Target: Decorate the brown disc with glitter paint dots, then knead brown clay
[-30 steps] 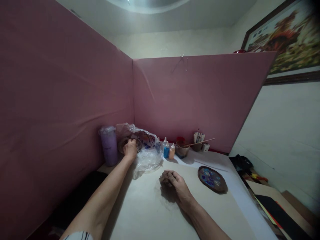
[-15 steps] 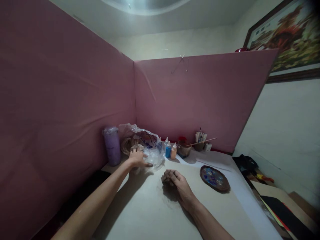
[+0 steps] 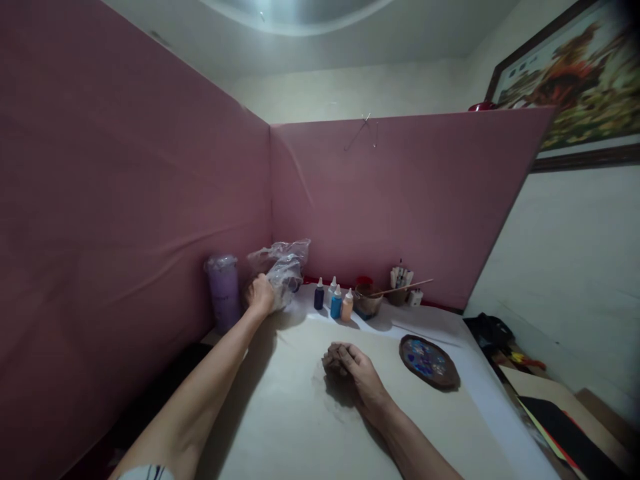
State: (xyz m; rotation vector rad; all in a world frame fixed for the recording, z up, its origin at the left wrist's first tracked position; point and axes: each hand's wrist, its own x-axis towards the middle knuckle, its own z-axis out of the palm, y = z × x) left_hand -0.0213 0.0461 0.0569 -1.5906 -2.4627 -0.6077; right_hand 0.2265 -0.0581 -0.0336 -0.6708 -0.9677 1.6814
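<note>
At the back left of the table, my left hand is closed on a crumpled clear plastic bag; part of the bag is hidden behind the hand. My right hand rests near the middle of the table, its fingers wrapped round a lump of brown clay. Smudges of clay mark the pale table surface around it. To the right lies a brown palette-like slab with blue and purple paint on it.
A purple tumbler stands left of the bag. Several small paint bottles stand at the back, beside a bowl with a brush across it and a cup of markers. Pink panels enclose the back and left.
My left hand has moved back and left and closed on the plastic bag, which is now bunched up and pulled leftward, uncovering a dark blue bottle. My right hand stays with the clay.
</note>
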